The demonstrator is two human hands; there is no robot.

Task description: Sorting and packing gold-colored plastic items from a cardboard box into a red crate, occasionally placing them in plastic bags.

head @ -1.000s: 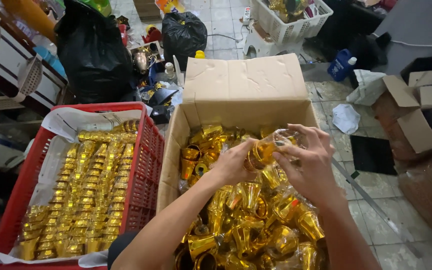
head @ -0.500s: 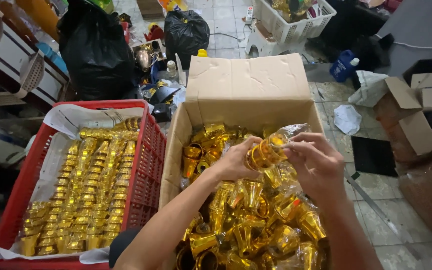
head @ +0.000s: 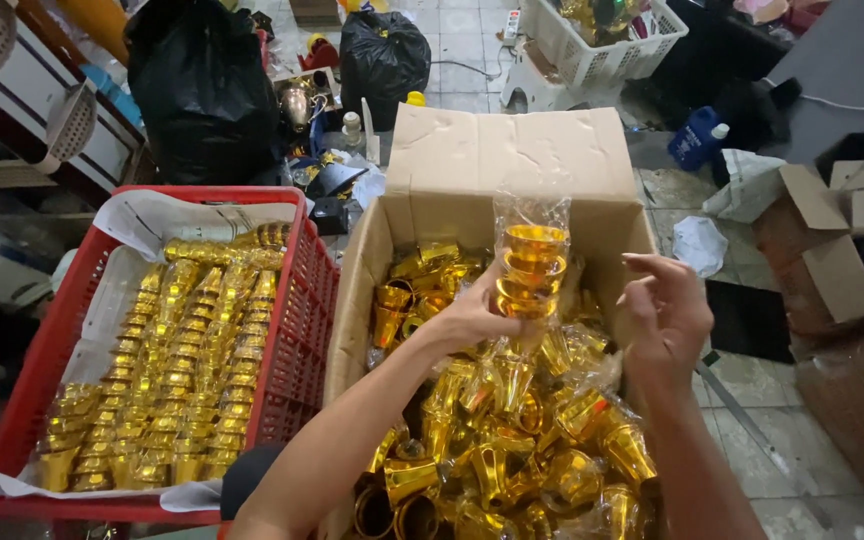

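Cluttered tiled floor, seen from above, with boxes, bags and baskets all around. At centre, the left hand (head: 472, 318) grips a short stack of gold cups (head: 529, 272) sealed in a clear plastic sleeve, lifted above an open cardboard box (head: 512, 160). The right hand (head: 667, 315), at 3 o'clock from the stack and just apart from it, is open and empty, fingers loosely spread. Below both hands the box is heaped with loose, jumbled gold cups (head: 512, 450), many in wrinkled plastic, so plenty appears left to sort. At 9 o'clock, touching the box, a red crate (head: 297, 330) lined with white paper holds neat rows of cup stacks (head: 162, 370); it looks mostly filled, with some bare paper at its far end.
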